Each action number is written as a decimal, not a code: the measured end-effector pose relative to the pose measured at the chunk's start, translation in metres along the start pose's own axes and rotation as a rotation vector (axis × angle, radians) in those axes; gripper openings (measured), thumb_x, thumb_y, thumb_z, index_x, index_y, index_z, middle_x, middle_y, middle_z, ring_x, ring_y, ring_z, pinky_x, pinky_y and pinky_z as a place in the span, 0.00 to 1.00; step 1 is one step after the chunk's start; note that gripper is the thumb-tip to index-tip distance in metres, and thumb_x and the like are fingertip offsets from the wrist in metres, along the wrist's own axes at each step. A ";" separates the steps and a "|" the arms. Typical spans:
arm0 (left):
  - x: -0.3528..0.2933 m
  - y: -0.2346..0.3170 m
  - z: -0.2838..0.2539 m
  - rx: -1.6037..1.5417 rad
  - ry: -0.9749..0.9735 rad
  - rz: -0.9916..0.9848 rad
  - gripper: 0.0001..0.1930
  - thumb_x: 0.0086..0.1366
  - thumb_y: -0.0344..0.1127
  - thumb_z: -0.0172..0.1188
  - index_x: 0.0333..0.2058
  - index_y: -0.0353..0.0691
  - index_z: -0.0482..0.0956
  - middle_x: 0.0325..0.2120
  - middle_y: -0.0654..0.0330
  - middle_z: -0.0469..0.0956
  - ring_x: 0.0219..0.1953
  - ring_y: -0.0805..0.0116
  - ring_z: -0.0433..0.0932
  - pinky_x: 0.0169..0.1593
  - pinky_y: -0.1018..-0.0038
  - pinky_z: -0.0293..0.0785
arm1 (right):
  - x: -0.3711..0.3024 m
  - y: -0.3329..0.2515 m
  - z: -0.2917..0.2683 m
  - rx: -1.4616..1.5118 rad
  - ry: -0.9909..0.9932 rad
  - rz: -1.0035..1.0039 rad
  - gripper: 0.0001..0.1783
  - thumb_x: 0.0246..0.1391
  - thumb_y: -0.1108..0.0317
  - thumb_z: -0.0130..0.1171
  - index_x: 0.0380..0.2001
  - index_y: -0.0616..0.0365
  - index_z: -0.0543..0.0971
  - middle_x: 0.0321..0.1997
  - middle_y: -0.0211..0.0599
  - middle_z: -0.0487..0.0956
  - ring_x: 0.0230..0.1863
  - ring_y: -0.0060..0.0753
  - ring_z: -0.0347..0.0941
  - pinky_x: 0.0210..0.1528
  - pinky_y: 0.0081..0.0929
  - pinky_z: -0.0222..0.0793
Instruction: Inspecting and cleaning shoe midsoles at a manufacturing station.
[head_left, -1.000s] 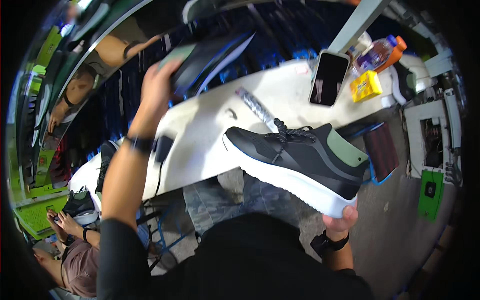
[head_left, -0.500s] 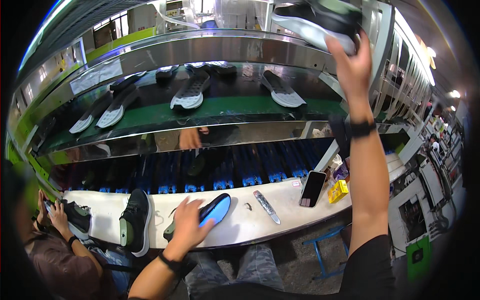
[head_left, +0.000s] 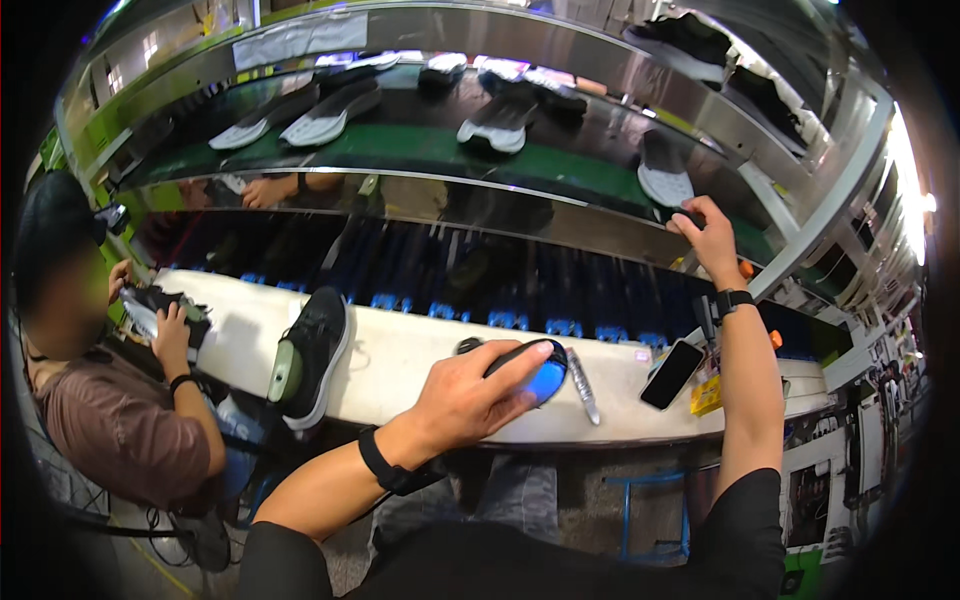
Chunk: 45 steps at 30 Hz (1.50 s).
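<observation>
My left hand (head_left: 465, 395) is closed around a dark shoe upper with a bright blue underside (head_left: 547, 381), held over the white bench (head_left: 390, 340). Much of that upper is hidden behind the fingers. At the edge of the green belt, my right hand (head_left: 708, 235) has its thumb and curled fingers apart, close to the white tip of a grey and white shoe sole (head_left: 664, 170); no firm hold shows. Left of my left hand lies a black shoe (head_left: 320, 350) with an olive heel and white sole.
More soles (head_left: 330, 112) lie along the belt (head_left: 400, 158). Dark shoes (head_left: 685, 45) are on the upper ledge. On the bench are a slim silver-wrapped tool (head_left: 582, 388), a phone (head_left: 672, 375) and a yellow box (head_left: 706, 396). At left, a co-worker (head_left: 135, 420) handles another shoe (head_left: 150, 305).
My right hand has come down from the upper ledge, parting from the shoe it held there, to the belt edge. My left hand has closed on the upper. The view has shifted.
</observation>
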<state>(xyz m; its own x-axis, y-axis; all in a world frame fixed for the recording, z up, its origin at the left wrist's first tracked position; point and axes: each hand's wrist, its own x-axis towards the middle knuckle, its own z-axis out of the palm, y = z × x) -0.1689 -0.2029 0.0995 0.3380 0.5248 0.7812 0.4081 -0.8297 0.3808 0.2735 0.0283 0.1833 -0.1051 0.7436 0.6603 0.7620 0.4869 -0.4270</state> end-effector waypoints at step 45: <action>-0.063 0.060 -0.050 -0.172 -0.232 -0.342 0.25 0.60 0.42 0.82 0.33 0.37 0.71 0.51 0.34 0.86 0.42 0.47 0.92 0.38 0.68 0.88 | -0.302 -0.271 0.073 0.811 -0.134 0.030 0.29 0.49 0.66 0.85 0.40 0.61 0.72 0.60 0.79 0.80 0.58 0.62 0.86 0.56 0.38 0.83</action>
<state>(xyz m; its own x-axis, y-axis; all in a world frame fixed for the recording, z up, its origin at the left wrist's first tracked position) -0.2082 -0.2949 0.0982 0.3974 0.7872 0.4716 0.3896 -0.6101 0.6899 0.0519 -0.2943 0.0543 -0.2062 0.7851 0.5840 0.0722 0.6074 -0.7911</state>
